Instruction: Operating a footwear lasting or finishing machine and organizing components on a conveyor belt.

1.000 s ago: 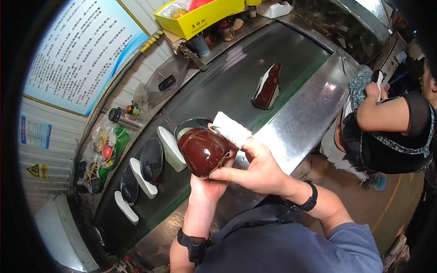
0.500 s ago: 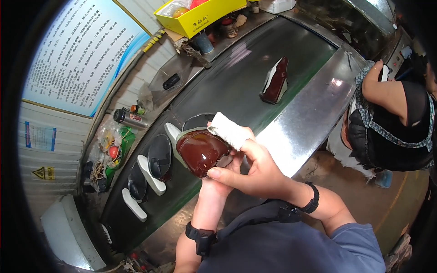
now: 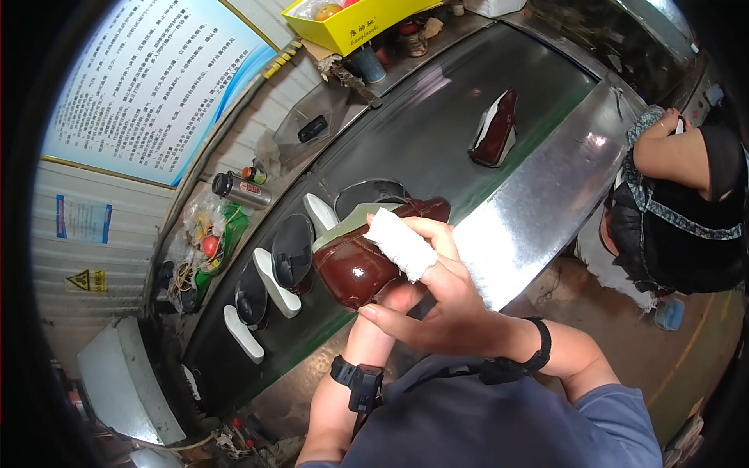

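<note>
A glossy dark red-brown shoe upper (image 3: pixel 355 273) with a pale green-grey edge is held tilted over the belt, its far end (image 3: pixel 425 209) showing beyond my fingers. My left hand (image 3: pixel 399 298) grips it from below, mostly hidden behind the shoe and my other hand. My right hand (image 3: pixel 445 292) closes on its near side, thumb at the lower rim. White cloth (image 3: pixel 400 243) is wrapped about a finger of that hand and lies against the leather. Beside the shoe lie a white sole (image 3: pixel 277 282) and a dark, glossy sole-shaped piece (image 3: pixel 293 251).
The black conveyor belt (image 3: pixel 406 117) carries another red-brown shoe upper (image 3: pixel 495 132) and several soles. A metal ledge (image 3: pixel 538 203) runs along its near side. At right a co-worker (image 3: pixel 679 210) leans in. A yellow box (image 3: pixel 351 27) and a steel flask (image 3: pixel 242 189) stand on the far side.
The shoe upper has turned in my hands, so its long side and far end now show. My right hand with the cloth has shifted along it. The view has shifted slightly.
</note>
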Motion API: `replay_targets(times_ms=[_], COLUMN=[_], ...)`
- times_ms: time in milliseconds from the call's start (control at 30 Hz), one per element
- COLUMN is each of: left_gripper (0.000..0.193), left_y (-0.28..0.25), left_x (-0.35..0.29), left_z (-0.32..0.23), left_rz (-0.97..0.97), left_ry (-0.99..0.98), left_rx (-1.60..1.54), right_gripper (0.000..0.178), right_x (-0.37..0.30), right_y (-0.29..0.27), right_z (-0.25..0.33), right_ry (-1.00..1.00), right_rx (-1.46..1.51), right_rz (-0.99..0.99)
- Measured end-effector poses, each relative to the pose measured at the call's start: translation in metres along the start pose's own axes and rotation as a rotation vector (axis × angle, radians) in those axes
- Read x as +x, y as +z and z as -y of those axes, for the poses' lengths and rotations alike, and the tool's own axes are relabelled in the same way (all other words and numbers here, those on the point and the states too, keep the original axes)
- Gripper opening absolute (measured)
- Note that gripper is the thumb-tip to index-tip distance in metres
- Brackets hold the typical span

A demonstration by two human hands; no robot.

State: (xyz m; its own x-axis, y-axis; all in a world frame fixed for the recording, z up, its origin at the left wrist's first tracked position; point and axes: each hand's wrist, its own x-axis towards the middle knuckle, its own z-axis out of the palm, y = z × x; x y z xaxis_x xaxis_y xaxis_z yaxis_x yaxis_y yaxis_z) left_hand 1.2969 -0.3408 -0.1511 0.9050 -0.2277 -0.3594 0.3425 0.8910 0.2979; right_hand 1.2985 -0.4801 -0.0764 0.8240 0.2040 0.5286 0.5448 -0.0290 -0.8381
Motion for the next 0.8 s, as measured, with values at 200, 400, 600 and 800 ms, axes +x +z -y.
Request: replay_targets(times_ms=[200,400,600,800], left_gripper=[0.03,0.031,0.032,0.033], left_y=[-0.005,-0.01,-0.012,-0.016], left_x=[0.002,0.002,0.006,0.011], left_z=[0.007,0.002,0.003,0.002], left_rz=[0.079,0.175,0.28,0.376], left_ry=[0.024,0.035,0.057,0.074], left_rx=[0.03,0.055,0.088,0.116], right_gripper=[0.079,0.078,0.077,0.077], right_x=[-0.001,-0.004,-0.009,-0.014], right_y=[-0.002,-0.003,-0.004,-0.006], right_z=[0.001,0.002,0.008,-0.001], right_ry=[-0.034,-0.026,-0.001,0.012], right_rx=[-0.042,-0.043,-0.044,0.008], right_rz=[0.043,0.054,0.064,0.071])
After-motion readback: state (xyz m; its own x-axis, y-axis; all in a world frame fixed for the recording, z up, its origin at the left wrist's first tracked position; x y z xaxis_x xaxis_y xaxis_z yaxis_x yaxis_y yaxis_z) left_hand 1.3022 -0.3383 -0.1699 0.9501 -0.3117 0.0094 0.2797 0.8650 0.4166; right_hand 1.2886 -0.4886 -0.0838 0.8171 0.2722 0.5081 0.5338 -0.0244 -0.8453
